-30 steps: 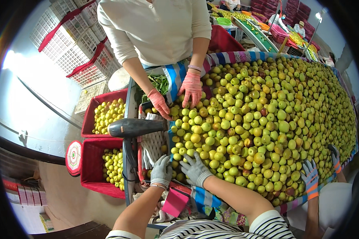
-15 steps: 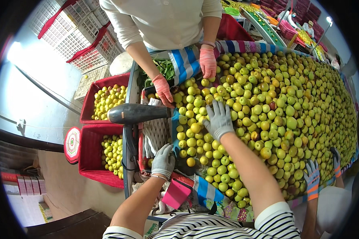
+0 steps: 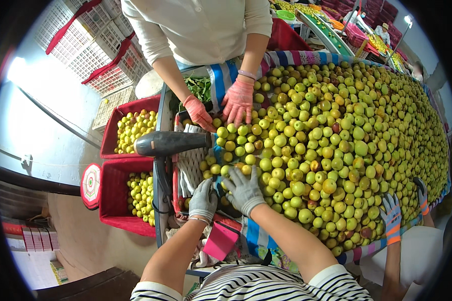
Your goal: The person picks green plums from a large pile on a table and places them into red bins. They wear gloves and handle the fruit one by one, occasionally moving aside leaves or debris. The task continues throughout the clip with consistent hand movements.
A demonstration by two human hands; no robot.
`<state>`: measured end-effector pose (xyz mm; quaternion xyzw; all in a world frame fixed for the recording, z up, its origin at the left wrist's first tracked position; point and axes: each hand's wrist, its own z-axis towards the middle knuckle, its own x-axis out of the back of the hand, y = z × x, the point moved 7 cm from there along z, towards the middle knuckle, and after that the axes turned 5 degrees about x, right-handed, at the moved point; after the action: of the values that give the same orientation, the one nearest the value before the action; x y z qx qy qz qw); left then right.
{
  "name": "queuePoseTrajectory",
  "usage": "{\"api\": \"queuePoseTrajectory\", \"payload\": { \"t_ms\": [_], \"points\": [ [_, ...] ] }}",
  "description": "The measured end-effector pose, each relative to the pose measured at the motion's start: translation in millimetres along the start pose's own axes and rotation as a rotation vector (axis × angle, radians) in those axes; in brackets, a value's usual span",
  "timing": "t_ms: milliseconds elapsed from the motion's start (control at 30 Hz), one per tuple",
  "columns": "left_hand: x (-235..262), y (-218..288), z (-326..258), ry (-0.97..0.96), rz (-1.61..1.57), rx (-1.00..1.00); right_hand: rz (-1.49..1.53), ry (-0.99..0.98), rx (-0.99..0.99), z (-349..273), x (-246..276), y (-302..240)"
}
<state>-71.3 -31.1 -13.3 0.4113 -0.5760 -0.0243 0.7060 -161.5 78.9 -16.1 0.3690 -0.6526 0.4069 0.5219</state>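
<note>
My right hand (image 3: 244, 190), in a grey knit glove, lies with fingers spread on the near left edge of a large heap of round yellow-green jujube-like fruits (image 3: 346, 150). Close to its left, my left hand (image 3: 204, 200) in a matching glove rests palm down, fingers stretched out, at the front of a pale mesh strip (image 3: 188, 168). Several fruits lie on that strip, just beyond my fingertips. A black hair dryer (image 3: 173, 144) sits across the strip's far part, its nozzle toward the heap.
Opposite, a person's pink-gloved hands (image 3: 238, 102) touch fruits. At right are another worker's grey-and-orange gloves (image 3: 392, 219). Red-lined crates (image 3: 113, 193) of fruit stand left of the table. A pink box-like item (image 3: 221, 241) lies before me; white crates (image 3: 103, 47) are stacked behind.
My right hand has swept left and nearer to me, and fruits have rolled onto the mesh strip. My left hand has barely moved. The opposite person's hands have shifted left.
</note>
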Motion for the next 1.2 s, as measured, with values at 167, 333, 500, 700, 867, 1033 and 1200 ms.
{"api": "queuePoseTrajectory", "payload": {
  "t_ms": [167,333,500,700,867,1033,1200],
  "points": [
    [0,1,0,0.0,0.016,-0.007,0.069,-0.038,0.213,-48,-21,-29],
    [0,-1,-2,0.012,0.022,-0.021,0.1,0.113,0.276,-92,4,-13],
    [3,7,1,-0.003,-0.014,-0.006,0.088,0.064,0.264,-117,15,-2],
    [5,5,-1,0.012,-0.01,-0.024,0.072,0.106,0.199,-118,31,23],
    [4,3,-1,0.002,0.014,0.013,0.199,0.257,0.154,-68,79,49],
    [3,9,2,0.03,-0.019,-0.039,-0.081,0.071,0.003,6,41,59],
    [2,-2,-2,0.01,-0.035,-0.008,-0.188,-0.014,-0.069,27,23,42]
  ]
}}
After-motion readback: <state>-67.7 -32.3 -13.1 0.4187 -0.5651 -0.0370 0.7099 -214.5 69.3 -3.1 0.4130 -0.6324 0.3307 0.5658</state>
